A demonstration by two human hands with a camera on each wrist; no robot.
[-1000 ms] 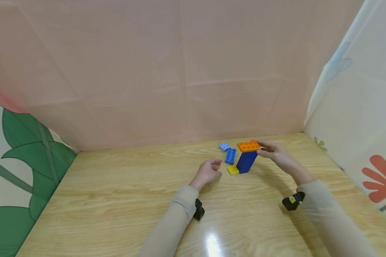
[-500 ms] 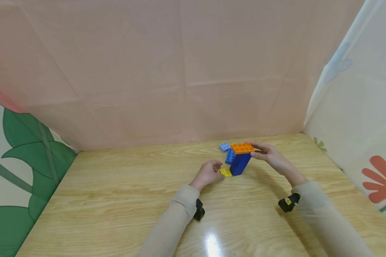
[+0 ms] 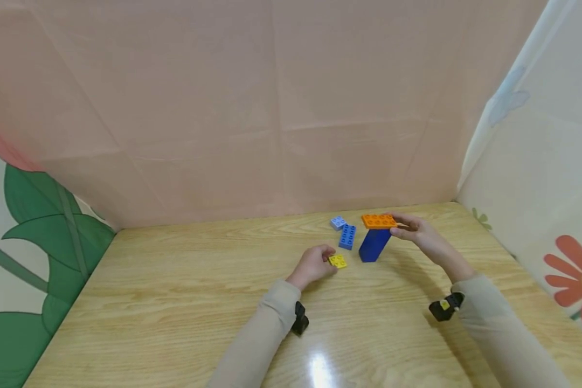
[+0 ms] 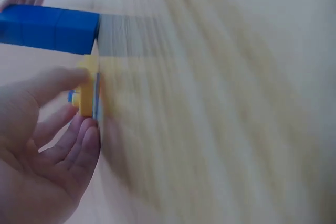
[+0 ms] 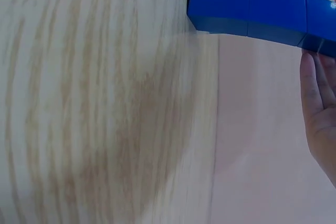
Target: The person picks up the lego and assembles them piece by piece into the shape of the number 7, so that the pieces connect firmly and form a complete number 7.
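In the head view, my left hand (image 3: pixel 313 267) pinches a flat yellow building brick (image 3: pixel 338 261) low at the table. The left wrist view shows the yellow brick (image 4: pixel 87 90) between thumb and fingers. My right hand (image 3: pixel 419 233) grips the upper end of a tower of stacked dark blue bricks (image 3: pixel 373 245), topped by an orange studded plate (image 3: pixel 379 221) that juts out to the left. Seams between the stacked blue bricks (image 5: pixel 247 9) show in the right wrist view, where the fingertips touch the upper brick. The tower stands close to the right of the yellow brick.
A long blue brick (image 3: pixel 347 237) and a small light blue brick (image 3: pixel 338 222) lie behind the yellow one on the wooden table (image 3: pixel 184 302). A pinkish cloth wall (image 3: pixel 271 134) rises at the table's back edge.
The tower shifted left toward my left hand, then back right. The yellow brick, earlier against the tower's foot, now sits farther left in my left hand's fingers, apart from the tower.
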